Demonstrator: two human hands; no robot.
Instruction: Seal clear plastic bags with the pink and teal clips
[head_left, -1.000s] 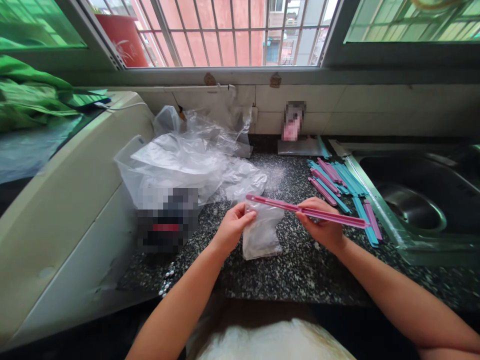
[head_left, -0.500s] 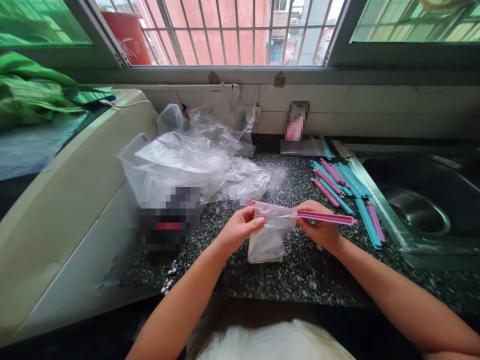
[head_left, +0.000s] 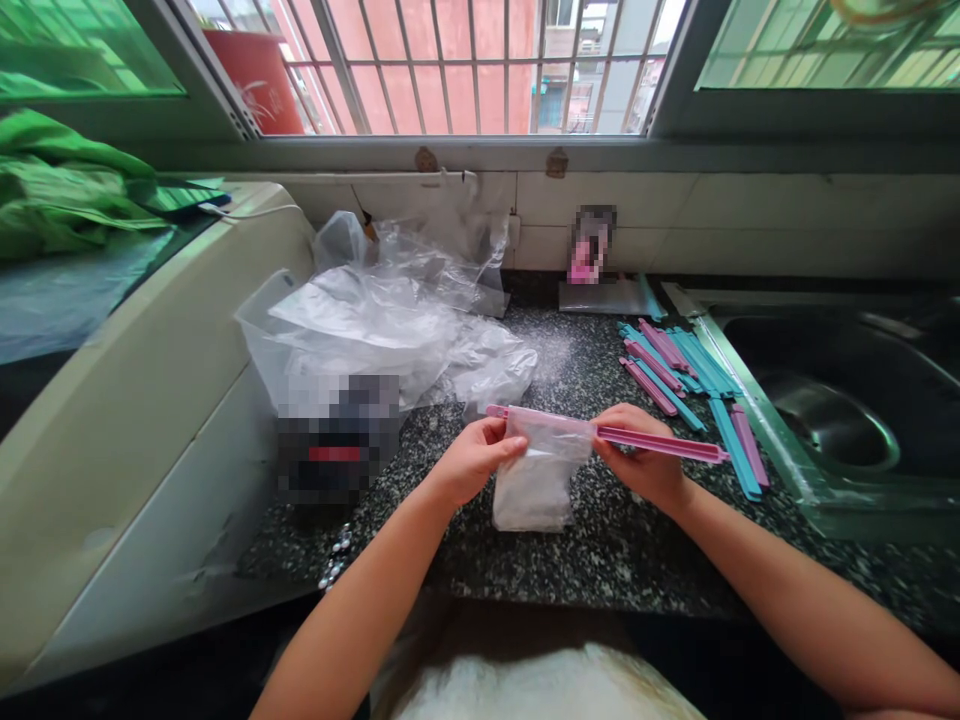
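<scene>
A small clear plastic bag [head_left: 532,490] hangs over the counter, its top edge folded around a pink bag sealing clip [head_left: 664,443]. My left hand [head_left: 480,455] is closed, thumb in front, pinching the bag's upper left corner near the clip's left end. At the bag's right edge, my right hand [head_left: 641,450] pinches the clip between thumb and fingers. The clip's long right part sticks out past that hand, tilted slightly down. To the right, several pink and teal bag clips [head_left: 686,365] lie in a loose pile.
Crumpled clear plastic bags [head_left: 397,310] cover the back left of the speckled counter [head_left: 480,560]. A sink [head_left: 832,420] lies at the right, a pale raised side panel [head_left: 247,240] at the left. A blurred-out item [head_left: 589,245] leans on the tiled wall below the barred window.
The pink clip's free end has shifted a little to the right and down. Both hands keep nearly the same place and grip.
</scene>
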